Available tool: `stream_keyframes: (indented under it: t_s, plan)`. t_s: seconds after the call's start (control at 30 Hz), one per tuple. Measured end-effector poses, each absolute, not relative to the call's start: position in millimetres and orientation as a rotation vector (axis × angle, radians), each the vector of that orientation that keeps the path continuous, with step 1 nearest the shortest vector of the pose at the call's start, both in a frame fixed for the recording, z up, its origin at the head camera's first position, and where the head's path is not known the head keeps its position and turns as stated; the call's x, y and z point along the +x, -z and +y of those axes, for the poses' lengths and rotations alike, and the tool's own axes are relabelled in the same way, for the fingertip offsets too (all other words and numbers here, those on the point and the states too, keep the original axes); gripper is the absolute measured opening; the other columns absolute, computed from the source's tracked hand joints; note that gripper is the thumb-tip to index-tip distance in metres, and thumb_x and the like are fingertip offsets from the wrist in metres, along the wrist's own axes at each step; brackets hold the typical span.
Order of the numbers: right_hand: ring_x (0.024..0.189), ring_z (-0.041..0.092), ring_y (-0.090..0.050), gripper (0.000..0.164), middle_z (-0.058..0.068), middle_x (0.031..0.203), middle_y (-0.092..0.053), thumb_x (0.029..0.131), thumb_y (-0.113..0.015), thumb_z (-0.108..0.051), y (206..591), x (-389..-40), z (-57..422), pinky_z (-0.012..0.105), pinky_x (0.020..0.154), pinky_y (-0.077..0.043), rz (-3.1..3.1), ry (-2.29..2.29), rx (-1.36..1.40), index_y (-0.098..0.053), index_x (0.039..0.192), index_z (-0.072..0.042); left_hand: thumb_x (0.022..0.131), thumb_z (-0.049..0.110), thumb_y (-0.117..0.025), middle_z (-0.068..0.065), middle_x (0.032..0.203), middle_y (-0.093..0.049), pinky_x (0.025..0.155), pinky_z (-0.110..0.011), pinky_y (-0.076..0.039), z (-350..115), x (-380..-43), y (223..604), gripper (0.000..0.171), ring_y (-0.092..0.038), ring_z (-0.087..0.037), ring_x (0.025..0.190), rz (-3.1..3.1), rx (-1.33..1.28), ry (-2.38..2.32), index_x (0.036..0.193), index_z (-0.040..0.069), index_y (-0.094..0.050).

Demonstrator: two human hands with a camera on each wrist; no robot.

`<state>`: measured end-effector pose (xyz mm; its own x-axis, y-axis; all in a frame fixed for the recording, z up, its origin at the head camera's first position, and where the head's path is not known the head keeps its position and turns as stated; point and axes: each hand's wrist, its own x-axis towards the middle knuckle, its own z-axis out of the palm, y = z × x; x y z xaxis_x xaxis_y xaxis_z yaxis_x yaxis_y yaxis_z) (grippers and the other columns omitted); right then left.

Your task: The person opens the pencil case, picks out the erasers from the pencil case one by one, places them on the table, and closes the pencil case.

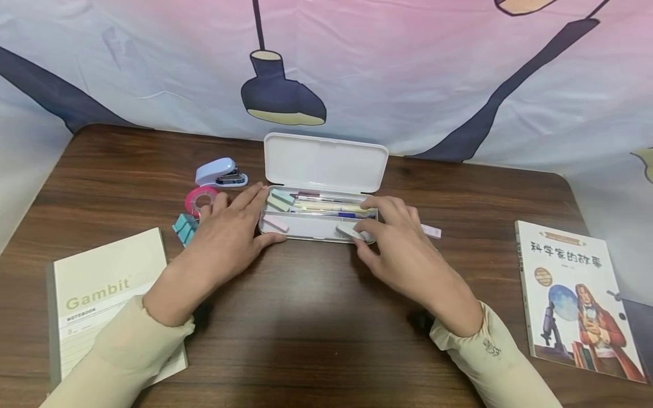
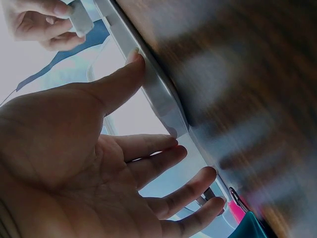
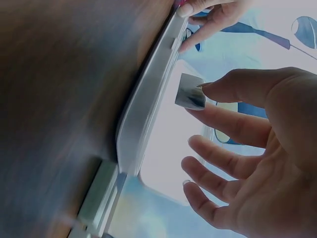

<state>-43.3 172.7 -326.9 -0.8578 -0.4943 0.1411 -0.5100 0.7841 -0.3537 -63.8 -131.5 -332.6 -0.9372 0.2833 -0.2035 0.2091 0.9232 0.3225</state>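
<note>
A white pencil case [image 1: 313, 226] lies with its lid [image 1: 325, 162] up. My right hand [image 1: 408, 249] pinches a small flat grey-green block [image 3: 189, 91] between thumb and index finger, over the case's right front; its exact kind cannot be told. At the case's left end rests my left hand [image 1: 224, 232], fingers extended along the side and thumb at the front edge. Inside, several pens [image 1: 331, 207] lie lengthwise in the rear compartment. A mint block [image 1: 283, 196] and a pale green block [image 1: 278, 204] sit at the left, with a pink block [image 1: 275, 223] in the front compartment.
Left of the case are a blue stapler [image 1: 219, 172], a pink tape roll [image 1: 196, 198] and teal binder clips [image 1: 185, 226]. A notebook [image 1: 109, 277] lies partly under the left sleeve. Beyond the right hand is a pink strip [image 1: 431, 231]; a book [image 1: 576, 300] lies far right.
</note>
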Motion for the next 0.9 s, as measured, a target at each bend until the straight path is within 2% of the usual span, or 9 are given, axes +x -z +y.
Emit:
stream_keyframes:
  t_s: [0.37,0.9]
  plan:
    - [0.137,0.044,-0.061,0.017,0.02,0.144,-0.07,0.1,-0.083,-0.008,329,-31,203,0.061,0.111,-0.045,-2.926,-0.593,0.751,-0.087,0.116,-0.002,0.108,0.052,-0.077,-0.025,0.185,-0.037,0.106,-0.075,-0.044,-131,-64,333,0.095,-0.049,-0.052,0.127,2.838,0.368,-0.432,0.178,0.001,-0.037]
    - [0.136,0.045,-0.061,0.019,0.021,0.145,-0.07,0.097,-0.085,-0.006,337,-19,226,0.062,0.108,-0.045,-2.947,-0.556,0.693,-0.087,0.115,-0.002,0.109,0.052,-0.077,-0.024,0.186,-0.037,0.107,-0.077,-0.043,-131,-64,334,0.095,-0.049,-0.052,0.128,2.834,0.364,-0.428,0.178,0.001,-0.036]
